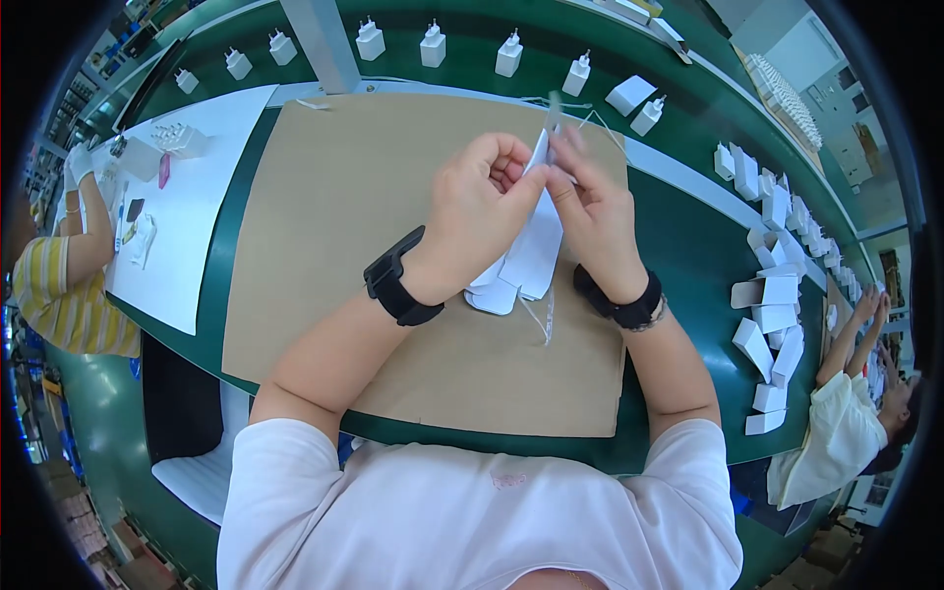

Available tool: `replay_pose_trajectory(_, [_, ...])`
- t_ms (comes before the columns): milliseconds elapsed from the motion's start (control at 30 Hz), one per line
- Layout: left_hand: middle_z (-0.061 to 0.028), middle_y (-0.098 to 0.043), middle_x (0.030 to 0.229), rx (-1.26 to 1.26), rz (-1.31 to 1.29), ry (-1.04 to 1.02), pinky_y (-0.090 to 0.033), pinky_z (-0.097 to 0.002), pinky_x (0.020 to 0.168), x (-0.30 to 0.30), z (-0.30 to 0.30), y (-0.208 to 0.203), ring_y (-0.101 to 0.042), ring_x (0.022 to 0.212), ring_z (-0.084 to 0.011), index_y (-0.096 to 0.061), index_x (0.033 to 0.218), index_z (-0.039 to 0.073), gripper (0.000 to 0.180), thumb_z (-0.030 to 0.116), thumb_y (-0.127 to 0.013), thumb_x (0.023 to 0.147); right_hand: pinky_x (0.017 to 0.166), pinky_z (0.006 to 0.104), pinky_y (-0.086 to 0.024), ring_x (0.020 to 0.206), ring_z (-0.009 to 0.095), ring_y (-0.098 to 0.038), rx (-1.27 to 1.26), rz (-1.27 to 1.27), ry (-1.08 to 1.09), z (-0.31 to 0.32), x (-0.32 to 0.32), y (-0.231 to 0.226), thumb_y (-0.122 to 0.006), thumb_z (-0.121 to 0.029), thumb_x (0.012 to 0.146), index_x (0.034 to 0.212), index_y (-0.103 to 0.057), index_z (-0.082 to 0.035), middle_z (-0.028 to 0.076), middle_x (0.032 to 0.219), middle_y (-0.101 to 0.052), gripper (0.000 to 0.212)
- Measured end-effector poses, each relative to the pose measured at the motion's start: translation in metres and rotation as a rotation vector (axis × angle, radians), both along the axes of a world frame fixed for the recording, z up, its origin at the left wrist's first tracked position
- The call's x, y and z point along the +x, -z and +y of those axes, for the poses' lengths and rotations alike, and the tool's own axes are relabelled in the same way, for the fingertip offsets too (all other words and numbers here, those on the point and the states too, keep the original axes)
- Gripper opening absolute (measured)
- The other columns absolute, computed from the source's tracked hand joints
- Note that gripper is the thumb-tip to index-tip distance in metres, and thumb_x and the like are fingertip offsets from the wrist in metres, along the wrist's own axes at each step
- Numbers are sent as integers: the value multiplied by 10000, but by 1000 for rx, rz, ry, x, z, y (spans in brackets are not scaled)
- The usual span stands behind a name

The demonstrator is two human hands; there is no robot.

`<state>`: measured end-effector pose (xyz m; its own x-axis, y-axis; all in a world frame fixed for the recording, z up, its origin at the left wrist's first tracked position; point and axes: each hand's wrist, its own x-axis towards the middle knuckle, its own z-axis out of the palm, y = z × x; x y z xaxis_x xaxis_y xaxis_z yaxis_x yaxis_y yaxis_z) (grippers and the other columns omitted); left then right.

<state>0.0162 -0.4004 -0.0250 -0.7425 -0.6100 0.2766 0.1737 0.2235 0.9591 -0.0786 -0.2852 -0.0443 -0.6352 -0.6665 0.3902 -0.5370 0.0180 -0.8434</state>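
Observation:
A white cardboard box (536,251), partly folded with loose flaps at its lower end, is held upright over the brown sheet in front of me. My left hand (477,216) is closed on its left upper edge, thumb and curled fingers pinching the card. From the other side, my right hand (602,221) grips the upper end between thumb and fingers. Its fingertips are smeared by motion, as is the raised flap there. Below the box, a thin clear plastic strip (544,323) lies on the brown sheet (324,236).
White plug chargers (433,44) stand in a row along the far ledge. White boxes (777,315), some open, are piled at the right. At the left, a co-worker's arm (93,216) reaches over a white sheet (192,265). Another person (846,423) sits at the right.

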Motion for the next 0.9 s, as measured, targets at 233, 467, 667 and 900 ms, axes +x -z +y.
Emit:
replay_pose_trajectory(233, [-156, -512, 1110, -41, -5, 407, -461, -324, 811, 0, -18, 3, -566, 932, -220, -343, 1218, 42, 630, 240, -715, 750, 908, 323, -436, 1074, 209, -541, -91, -368, -230, 9, -17, -28, -639, -21, 790, 825, -517, -21, 134, 1263, -460, 127])
replay_pose_trajectory(467, [-160, -508, 1115, 205, -46, 551, -491, -343, 764, -8, -5, 2, -578, 914, -219, -2, 1380, 141, 835, 295, -622, 842, 933, 312, -418, 913, 131, -545, -225, -309, -183, 9, -22, -25, -615, -37, 810, 931, -543, -30, 81, 1085, -527, 141])
replay_pose_trajectory(667, [-172, -503, 1089, 209, 30, 509, -528, -334, 660, -3, -6, 22, -600, 831, -230, -217, 1182, 159, 382, 294, -468, 927, 749, 232, -445, 865, 87, -525, -183, -662, -328, 1, -3, -13, -552, -99, 888, 1069, -544, -22, 30, 1013, -549, 197])
replay_pose_trajectory(900, [-196, -512, 1061, 474, -81, 595, -526, -340, 654, -2, -7, 16, -610, 771, -239, -152, 1215, 156, 553, 419, -509, 885, 765, 222, -450, 854, 99, -552, -211, -495, -256, 8, -2, -11, -562, -133, 886, 1133, -549, -16, 46, 1055, -583, 274])
